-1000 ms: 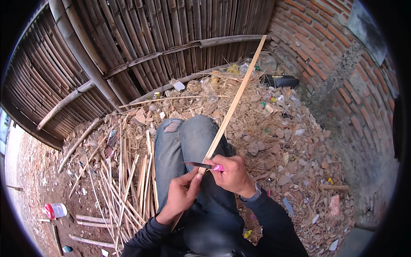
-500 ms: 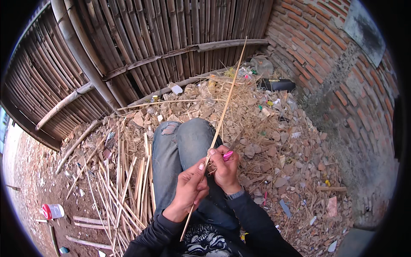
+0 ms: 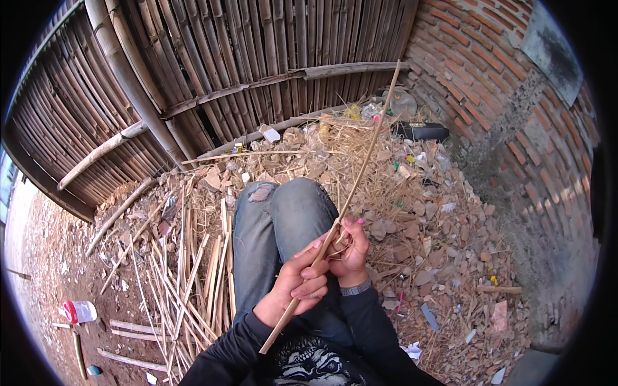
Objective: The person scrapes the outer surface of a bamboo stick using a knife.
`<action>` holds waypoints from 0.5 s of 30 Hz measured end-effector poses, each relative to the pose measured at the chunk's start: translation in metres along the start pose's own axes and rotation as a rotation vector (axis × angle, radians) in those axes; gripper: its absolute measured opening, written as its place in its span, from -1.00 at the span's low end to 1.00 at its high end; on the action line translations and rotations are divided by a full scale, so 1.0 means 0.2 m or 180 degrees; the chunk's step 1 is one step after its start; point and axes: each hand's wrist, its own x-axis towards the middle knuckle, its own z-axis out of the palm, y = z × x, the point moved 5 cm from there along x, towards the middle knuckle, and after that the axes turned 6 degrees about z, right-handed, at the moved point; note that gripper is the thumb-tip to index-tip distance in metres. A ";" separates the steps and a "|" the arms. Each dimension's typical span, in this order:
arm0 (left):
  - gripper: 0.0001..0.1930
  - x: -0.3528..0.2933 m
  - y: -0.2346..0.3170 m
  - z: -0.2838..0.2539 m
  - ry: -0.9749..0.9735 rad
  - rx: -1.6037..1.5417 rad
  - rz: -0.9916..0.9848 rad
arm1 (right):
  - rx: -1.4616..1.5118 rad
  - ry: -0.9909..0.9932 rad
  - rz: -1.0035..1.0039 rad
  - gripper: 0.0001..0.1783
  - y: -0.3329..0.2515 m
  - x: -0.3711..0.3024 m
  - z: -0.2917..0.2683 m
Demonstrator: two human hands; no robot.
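Observation:
A long, thin bamboo strip [image 3: 365, 167] slants across my lap, its lower end by my left forearm and its upper end toward the far wall corner. My left hand [image 3: 296, 283] is closed around its lower part. Against the strip, just beyond the left hand, my right hand [image 3: 352, 257] is closed with the thumb up. A bit of a pink object [image 3: 361, 220] shows at its fingertips; the rest is hidden by the hand. Thin curled shavings [image 3: 337, 243] hang between the strip and the right palm.
Split bamboo strips [image 3: 187, 283] lie piled left of my jeans-clad legs [image 3: 299, 209]. Rubble and straw [image 3: 412, 225] cover the ground. A bamboo wall [image 3: 257, 58] stands ahead, a brick wall [image 3: 508, 122] on the right. A red-and-white cup [image 3: 80, 312] lies far left.
The strip has turned, its upper end swinging right, and its broader side shows. My left hand has wrapped round it lower down. Less of the pink object shows in my right hand.

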 end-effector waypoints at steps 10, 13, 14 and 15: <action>-0.51 -0.10 0.22 -0.01 0.0315 0.3935 0.1005 | -0.3221 0.0823 -0.2652 -0.69 -0.48 -0.14 0.14; -0.50 -0.11 0.24 -0.06 0.0484 0.3693 0.1087 | -0.3923 -0.0241 -0.2143 -0.64 -0.29 -0.30 0.18; -0.49 -0.11 0.23 -0.06 0.0506 0.3629 0.1060 | -0.4543 -0.0339 -0.1591 -0.60 -0.21 -0.33 0.18; -0.49 -0.10 0.23 -0.06 0.0493 0.3567 0.1028 | -0.5043 -0.0551 -0.1331 -0.61 -0.15 -0.35 0.20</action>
